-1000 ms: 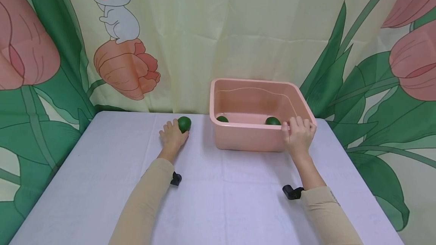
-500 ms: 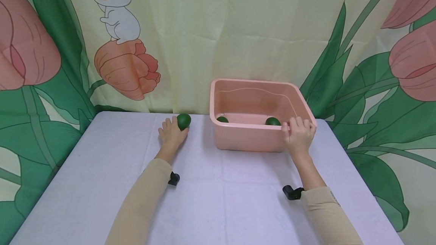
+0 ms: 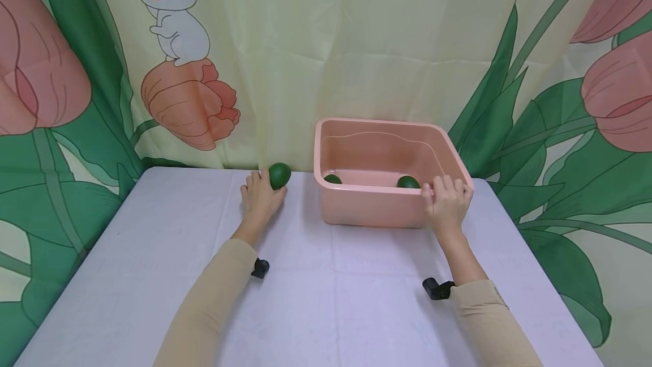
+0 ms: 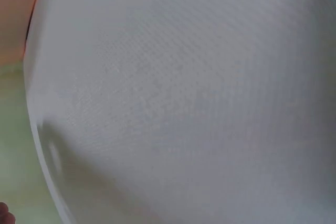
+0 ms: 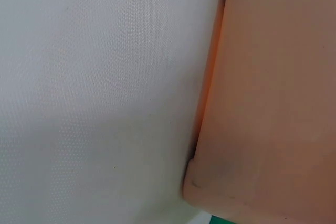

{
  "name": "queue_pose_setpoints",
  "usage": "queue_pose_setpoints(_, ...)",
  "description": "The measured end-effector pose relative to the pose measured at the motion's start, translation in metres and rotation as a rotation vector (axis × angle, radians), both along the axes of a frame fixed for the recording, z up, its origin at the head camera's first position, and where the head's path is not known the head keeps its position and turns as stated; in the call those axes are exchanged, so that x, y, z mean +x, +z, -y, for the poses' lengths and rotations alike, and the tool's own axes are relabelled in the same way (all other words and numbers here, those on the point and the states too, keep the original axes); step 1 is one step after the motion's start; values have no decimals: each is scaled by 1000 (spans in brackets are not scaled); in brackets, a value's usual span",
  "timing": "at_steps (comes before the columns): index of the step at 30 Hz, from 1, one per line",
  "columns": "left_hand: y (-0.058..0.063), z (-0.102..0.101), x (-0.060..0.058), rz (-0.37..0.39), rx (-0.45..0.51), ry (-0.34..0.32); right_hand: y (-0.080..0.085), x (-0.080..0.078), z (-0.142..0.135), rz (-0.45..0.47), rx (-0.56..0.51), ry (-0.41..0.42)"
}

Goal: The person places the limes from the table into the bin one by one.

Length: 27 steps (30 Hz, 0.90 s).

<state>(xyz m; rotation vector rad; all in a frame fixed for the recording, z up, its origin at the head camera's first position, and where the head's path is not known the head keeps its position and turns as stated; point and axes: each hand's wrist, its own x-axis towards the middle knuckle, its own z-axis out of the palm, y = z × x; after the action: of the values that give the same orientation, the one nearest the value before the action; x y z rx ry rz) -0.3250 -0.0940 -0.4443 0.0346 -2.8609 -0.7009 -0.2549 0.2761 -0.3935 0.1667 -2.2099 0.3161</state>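
At the back left of the table, my left hand (image 3: 260, 200) grips a dark green, egg-shaped fruit (image 3: 279, 176) that looks like an avocado. Its fingers lie along the fruit's left side, with the thumb under the right. Only fingertips (image 4: 6, 214) show at the corner of the left wrist view. My right hand (image 3: 446, 204) holds the front rim of a pink plastic bin (image 3: 374, 208) near its right corner. Inside the bin lie two similar green fruits, one at the left (image 3: 333, 178) and one nearer the right (image 3: 408, 182), both partly hidden by the front wall.
A white cloth covers the table (image 3: 333, 293). Behind its back edge hangs a printed curtain (image 3: 275, 72) with tulips and a rabbit. The bin's wall (image 5: 273, 103) fills the right part of the right wrist view. Each wrist wears a small black camera (image 3: 437, 288).
My left hand first shifts slightly left, then a little back and right, bringing the green fruit up to the table's back edge. My right hand and the bin stay in place.
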Motion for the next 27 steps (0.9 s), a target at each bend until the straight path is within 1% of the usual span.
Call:
queue_pose_setpoints(8,6,-1,2,-58,-18,-4,0,0,0,-10,-8,3)
queue_pose_setpoints(17,15,-1,3,-82,-24,-2,0,0,1,-9,-7,-2)
queue_pose_setpoints(23,21,-1,2,-121,-58,-6,-1,-2,1,-38,-15,-1)
queue_pose_setpoints(27,24,-3,0,-149,-81,-13,-1,-2,0,-39,-15,-3)
